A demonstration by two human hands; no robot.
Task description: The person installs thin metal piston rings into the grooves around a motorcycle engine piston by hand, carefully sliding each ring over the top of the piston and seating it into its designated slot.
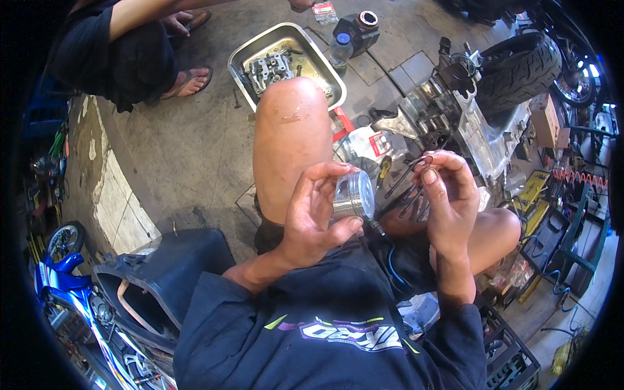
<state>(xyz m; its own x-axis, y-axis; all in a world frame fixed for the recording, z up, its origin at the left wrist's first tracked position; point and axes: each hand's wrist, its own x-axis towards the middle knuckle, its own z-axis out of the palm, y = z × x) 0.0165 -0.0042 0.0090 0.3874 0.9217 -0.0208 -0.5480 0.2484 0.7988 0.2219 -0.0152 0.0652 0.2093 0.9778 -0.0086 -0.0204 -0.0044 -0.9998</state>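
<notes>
My left hand (307, 211) is closed round a shiny metal piston (353, 197), thumb below and fingers above. The piston lies on its side, its flat round crown turned to the right and its grooved edge showing. To the right of it, my raised right hand (450, 198) pinches a thin dark curved piece (426, 160) between thumb and forefinger; its exact kind is too small to tell. A gap separates the two hands. Under the piston, a thin blue air hose (392, 257) with a metal fitting lies across my lap.
Ahead stands a metal tray (286, 29) with engine parts, beside a plastic bottle (340, 49) and a black container (357, 32). An engine case (484, 133) with a tyre (520, 71) sits at right. Another person's foot (185, 82) is at far left. Toolboxes (546, 234) lie right.
</notes>
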